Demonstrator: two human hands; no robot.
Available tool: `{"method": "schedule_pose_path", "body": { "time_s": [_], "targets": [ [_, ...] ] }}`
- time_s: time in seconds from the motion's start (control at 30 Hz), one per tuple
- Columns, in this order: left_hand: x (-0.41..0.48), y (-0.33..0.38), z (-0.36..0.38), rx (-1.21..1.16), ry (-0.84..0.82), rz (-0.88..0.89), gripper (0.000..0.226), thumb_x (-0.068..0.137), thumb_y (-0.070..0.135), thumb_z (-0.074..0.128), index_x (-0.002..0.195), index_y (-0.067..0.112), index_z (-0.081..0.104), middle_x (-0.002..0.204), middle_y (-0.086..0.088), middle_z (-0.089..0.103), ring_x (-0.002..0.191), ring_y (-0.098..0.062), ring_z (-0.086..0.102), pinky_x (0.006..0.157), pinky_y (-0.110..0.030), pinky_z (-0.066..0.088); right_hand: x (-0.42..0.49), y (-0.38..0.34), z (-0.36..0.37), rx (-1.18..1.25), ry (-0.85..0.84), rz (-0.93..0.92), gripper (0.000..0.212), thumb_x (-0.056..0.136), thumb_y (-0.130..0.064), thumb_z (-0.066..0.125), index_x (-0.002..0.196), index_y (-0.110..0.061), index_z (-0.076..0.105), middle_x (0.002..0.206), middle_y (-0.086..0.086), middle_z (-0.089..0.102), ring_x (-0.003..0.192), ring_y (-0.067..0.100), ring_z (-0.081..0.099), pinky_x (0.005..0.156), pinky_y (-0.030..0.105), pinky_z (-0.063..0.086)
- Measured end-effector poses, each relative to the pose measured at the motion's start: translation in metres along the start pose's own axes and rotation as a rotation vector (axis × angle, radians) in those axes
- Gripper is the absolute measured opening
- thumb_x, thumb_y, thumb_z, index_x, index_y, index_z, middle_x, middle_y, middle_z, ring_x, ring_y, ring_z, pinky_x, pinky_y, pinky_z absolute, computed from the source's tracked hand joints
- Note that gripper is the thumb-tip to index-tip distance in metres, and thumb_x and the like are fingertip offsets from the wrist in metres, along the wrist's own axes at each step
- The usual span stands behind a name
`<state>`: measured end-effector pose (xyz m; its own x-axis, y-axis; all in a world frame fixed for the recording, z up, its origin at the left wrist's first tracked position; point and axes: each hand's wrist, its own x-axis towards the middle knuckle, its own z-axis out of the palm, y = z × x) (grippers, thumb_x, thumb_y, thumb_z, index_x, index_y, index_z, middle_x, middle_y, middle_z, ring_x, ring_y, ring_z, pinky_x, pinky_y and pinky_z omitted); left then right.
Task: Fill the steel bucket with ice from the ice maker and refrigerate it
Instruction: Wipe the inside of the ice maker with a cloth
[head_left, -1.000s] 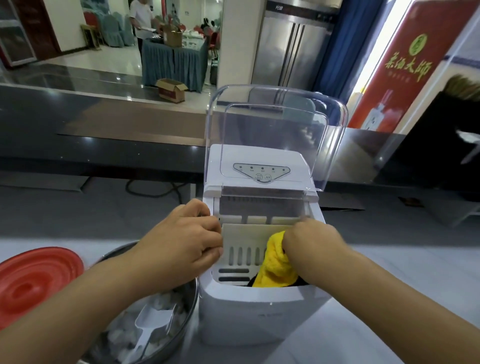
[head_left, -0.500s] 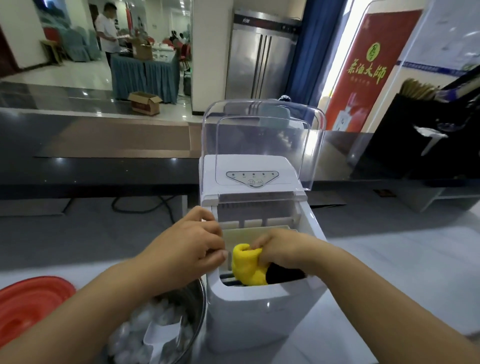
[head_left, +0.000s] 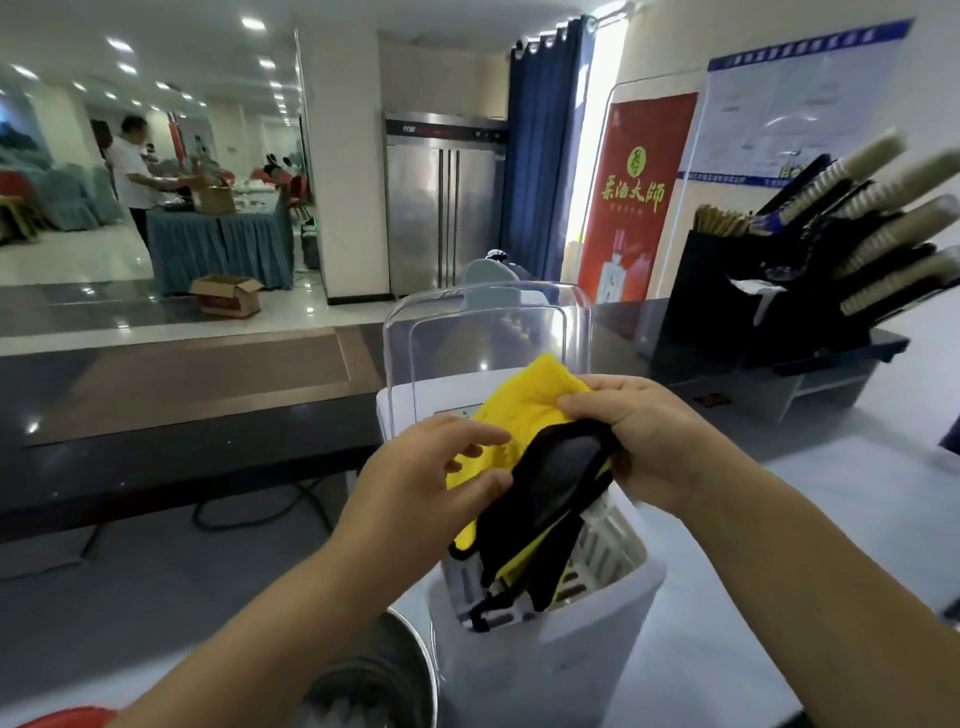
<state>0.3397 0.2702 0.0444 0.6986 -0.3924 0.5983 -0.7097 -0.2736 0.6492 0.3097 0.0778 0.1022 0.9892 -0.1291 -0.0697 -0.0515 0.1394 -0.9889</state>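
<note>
The white ice maker (head_left: 550, 670) stands in front of me with its clear lid (head_left: 488, 332) raised and its slotted white basket (head_left: 602, 551) showing. Above the opening I hold a yellow cloth with black trim (head_left: 524, 415). My right hand (head_left: 644, 436) grips its top corner. My left hand (head_left: 431, 483) pinches its lower left part between thumb and fingers. The steel bucket (head_left: 395, 670) sits at the ice maker's lower left, mostly hidden by my left forearm; its contents are blurred.
A red lid (head_left: 67, 718) peeks in at the bottom left. A black rack of paper cups (head_left: 810, 260) stands at the right. A steel refrigerator (head_left: 447, 202) is far behind, beside a blue curtain. A dark counter (head_left: 182, 395) runs across, and a person stands far left.
Both hands have lifted the yellow cloth out of the ice maker's basket and now spread it above the opening. The camera has tilted up, so the bucket is mostly out of view.
</note>
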Motion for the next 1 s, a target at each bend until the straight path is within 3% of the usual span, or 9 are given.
{"method": "schedule_pose_path", "body": {
  "time_s": [0.23,0.37,0.47,0.53,0.63,0.7,0.87,1.0],
  "targets": [
    [0.015,0.012,0.016,-0.163,0.032,-0.007,0.045,0.071,0.048,0.070,0.113,0.038,0.057,0.106,0.020,0.056,0.094,-0.002,0.059,0.076,-0.032,0.056,-0.022,-0.005,0.011,0.016,0.052,-0.121,0.018,0.092,-0.008,0.053,0.099,0.002,0.065,0.084,0.017,0.067,0.069,0.023,0.064,0.063,0.032,0.055],
    [0.020,0.019,0.021,-0.169,0.028,-0.006,0.051,0.066,0.055,0.067,0.114,0.041,0.055,0.105,0.020,0.052,0.092,0.001,0.057,0.072,-0.028,0.055,-0.033,-0.005,0.017,0.069,0.113,-0.187,0.012,0.094,-0.011,0.053,0.097,-0.003,0.060,0.071,0.008,0.069,0.061,0.017,0.066,0.052,0.026,0.055],
    [0.034,0.024,0.018,-0.163,0.018,-0.003,0.046,0.067,0.041,0.076,0.109,0.034,0.058,0.102,0.013,0.054,0.088,0.000,0.057,0.070,-0.024,0.052,-0.037,-0.009,0.020,0.075,0.110,-0.242,0.011,0.089,-0.010,0.058,0.099,-0.004,0.057,0.069,0.005,0.070,0.061,0.016,0.066,0.053,0.026,0.054],
    [0.046,0.027,0.011,-0.260,-0.001,-0.034,0.037,0.069,0.026,0.081,0.101,0.027,0.061,0.094,0.005,0.060,0.081,-0.004,0.059,0.067,-0.022,0.050,-0.039,-0.013,0.020,0.058,0.069,-0.259,0.024,0.083,-0.005,0.064,0.106,-0.003,0.055,0.074,0.005,0.072,0.066,0.019,0.069,0.055,0.027,0.056],
    [0.055,0.034,0.004,-0.383,-0.047,-0.044,0.022,0.075,0.011,0.077,0.091,0.021,0.065,0.081,0.002,0.067,0.072,-0.004,0.061,0.069,-0.022,0.053,-0.044,-0.018,0.016,-0.076,0.062,-0.302,0.040,0.073,0.001,0.071,0.108,-0.008,0.054,0.078,0.005,0.073,0.073,0.023,0.071,0.061,0.031,0.058],
    [0.058,0.040,0.003,-0.435,-0.036,-0.009,0.016,0.079,0.006,0.071,0.086,0.020,0.068,0.077,0.003,0.069,0.071,-0.005,0.063,0.071,-0.023,0.054,-0.045,-0.020,0.013,-0.147,0.107,-0.361,0.039,0.073,0.008,0.070,0.104,-0.011,0.055,0.075,0.001,0.073,0.072,0.020,0.071,0.061,0.029,0.056],
    [0.060,0.055,0.012,-0.201,0.039,0.059,0.018,0.074,0.019,0.063,0.081,0.035,0.067,0.077,0.011,0.071,0.072,-0.007,0.066,0.072,-0.031,0.056,-0.055,-0.038,-0.011,-0.267,0.272,-0.540,0.034,0.076,0.011,0.062,0.094,-0.016,0.055,0.073,0.002,0.067,0.063,0.010,0.065,0.057,0.022,0.054],
    [0.047,0.061,0.037,-0.060,-0.070,-0.040,0.006,0.066,0.026,0.063,0.071,0.029,0.066,0.067,0.011,0.068,0.064,-0.006,0.064,0.068,-0.036,0.056,-0.066,-0.058,-0.051,-0.283,0.327,-0.594,0.031,0.077,0.007,0.063,0.097,-0.016,0.054,0.082,0.010,0.065,0.064,0.011,0.064,0.057,0.021,0.052]
  ]
}}
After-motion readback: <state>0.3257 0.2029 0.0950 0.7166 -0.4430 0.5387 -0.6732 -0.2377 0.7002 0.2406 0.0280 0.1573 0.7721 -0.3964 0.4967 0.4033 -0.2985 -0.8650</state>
